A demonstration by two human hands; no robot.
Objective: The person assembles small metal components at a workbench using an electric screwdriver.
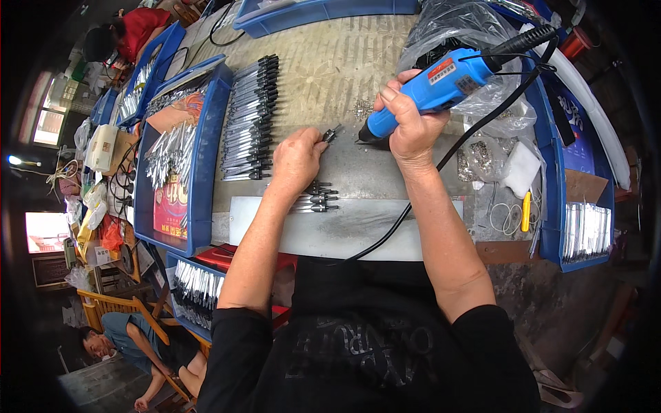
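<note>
My right hand (413, 125) is wrapped round a blue electric screwdriver (435, 84), whose black nose points down and left at the table. My left hand (297, 160) pinches a small metal part with a black end (332, 133), its tip sticking out to the right, a short way from the screwdriver's nose. Most of that part is hidden by the fingers. Left of this hand lies a long row of metal rods with black ends (249, 117). Several similar rods (318, 200) lie beneath my left wrist, partly covered by it.
Blue bins with metal rods stand at the left (200, 151) and right (551, 179). Small screws (486, 155), a white pad (521, 169) and a yellow-handled tool (526, 211) lie at right. A black cable (441, 165) crosses the table. Two other people are at left.
</note>
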